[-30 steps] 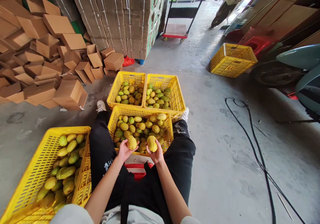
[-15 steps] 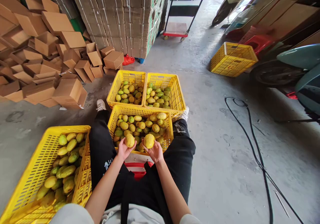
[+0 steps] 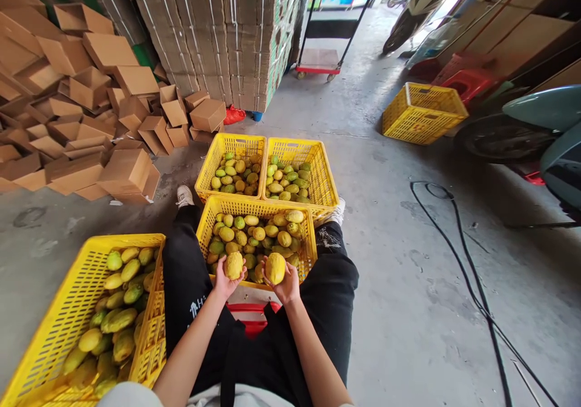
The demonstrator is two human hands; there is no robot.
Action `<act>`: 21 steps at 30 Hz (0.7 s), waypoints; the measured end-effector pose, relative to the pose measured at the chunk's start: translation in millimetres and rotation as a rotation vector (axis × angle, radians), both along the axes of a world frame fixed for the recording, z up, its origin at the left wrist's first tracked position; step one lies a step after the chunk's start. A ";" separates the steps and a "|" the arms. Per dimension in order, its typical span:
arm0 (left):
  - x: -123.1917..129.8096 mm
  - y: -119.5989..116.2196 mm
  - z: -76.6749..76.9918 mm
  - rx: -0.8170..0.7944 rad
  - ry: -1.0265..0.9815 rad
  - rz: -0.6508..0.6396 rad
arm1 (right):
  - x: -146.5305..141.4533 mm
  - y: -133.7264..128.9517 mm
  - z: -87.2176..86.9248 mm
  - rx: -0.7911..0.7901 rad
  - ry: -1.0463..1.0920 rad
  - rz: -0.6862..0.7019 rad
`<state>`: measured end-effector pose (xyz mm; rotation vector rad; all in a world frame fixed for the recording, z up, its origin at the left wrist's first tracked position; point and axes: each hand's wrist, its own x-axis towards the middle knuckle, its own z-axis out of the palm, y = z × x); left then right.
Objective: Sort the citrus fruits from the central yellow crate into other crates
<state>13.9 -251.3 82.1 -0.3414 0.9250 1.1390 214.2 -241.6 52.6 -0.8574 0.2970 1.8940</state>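
My left hand [image 3: 226, 281] holds a yellow fruit [image 3: 233, 266], with its fingers curled round the underside. In my right hand [image 3: 287, 283] is another yellow fruit [image 3: 275, 268], held upright. Both hands are over the near edge of a yellow crate [image 3: 310, 237] between my legs, which contains many green and yellow fruits [image 3: 258, 233]. Two more crates of such fruit stand just beyond it, one at the left [image 3: 202, 171] and one at the right [image 3: 324, 174]. At my left side is a larger yellow crate [image 3: 59, 310] with green and yellow fruits [image 3: 118, 320].
Open cardboard boxes [image 3: 127, 171] are heaped at the left, beside a tall strapped cardboard stack [image 3: 213, 43]. A trolley [image 3: 320, 62] stands ahead. To the right are another yellow crate [image 3: 422, 113], a black cable [image 3: 472, 268] on the floor and a scooter [image 3: 535, 122].
The fruit in my right hand has turned more upright, and that hand has shifted slightly right. The whole view has moved a little, so the crates appear lower.
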 end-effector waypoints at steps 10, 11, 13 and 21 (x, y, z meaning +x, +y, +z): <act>7.3 0.5 -3.2 -0.034 0.055 0.020 | 1.5 4.0 -3.8 -0.079 -0.005 -0.013; 7.7 1.4 -3.5 -0.040 0.060 0.025 | 1.6 4.2 -5.0 -0.078 -0.006 -0.016; 7.4 3.2 -3.6 -0.052 0.072 0.042 | 1.2 4.1 -6.7 -0.064 0.000 -0.012; 3.2 4.0 -3.7 -0.090 0.079 0.083 | -3.9 2.3 -7.4 0.042 0.061 0.064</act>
